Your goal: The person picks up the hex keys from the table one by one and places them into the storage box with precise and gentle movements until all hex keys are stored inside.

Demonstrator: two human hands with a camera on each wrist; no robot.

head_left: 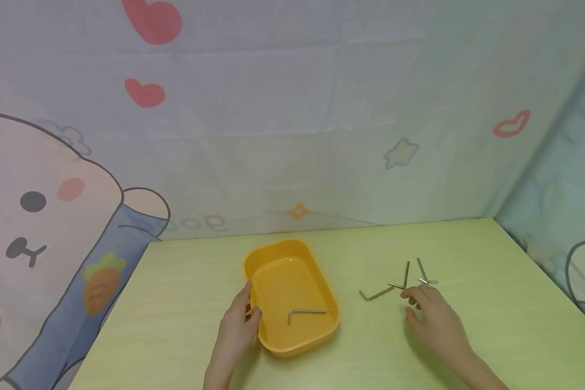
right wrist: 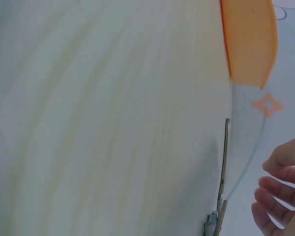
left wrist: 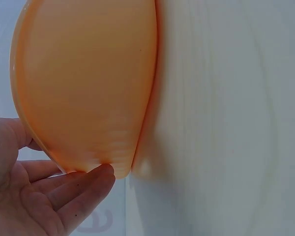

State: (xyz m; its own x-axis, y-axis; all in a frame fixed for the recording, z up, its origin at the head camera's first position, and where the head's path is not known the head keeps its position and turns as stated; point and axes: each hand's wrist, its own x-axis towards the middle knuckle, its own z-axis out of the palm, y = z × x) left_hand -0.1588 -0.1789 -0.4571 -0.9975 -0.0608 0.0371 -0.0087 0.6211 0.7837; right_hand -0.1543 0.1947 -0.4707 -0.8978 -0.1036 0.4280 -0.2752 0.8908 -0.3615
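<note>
My left hand (head_left: 237, 327) grips the left side of a yellow plastic tray (head_left: 283, 287), thumb at the rim and fingers against the outer wall, as the left wrist view also shows. Inside the tray lies one L-shaped hex key (head_left: 307, 311), towards the near end. To the right, several more hex keys lie on the table: one by itself (head_left: 380, 294), others crossing or close together near an upright-looking one (head_left: 407, 273). Just over the near side of this group is my right hand (head_left: 437, 325), fingers loosely bent and holding nothing; it partly covers the group.
The pale yellow-green table (head_left: 185, 303) ends at the back against a hanging cloth (head_left: 292, 108) printed with hearts and a cartoon bear. Another stretch of cloth (head_left: 565, 189) borders the right side. A gap of table separates the tray from the loose hex keys.
</note>
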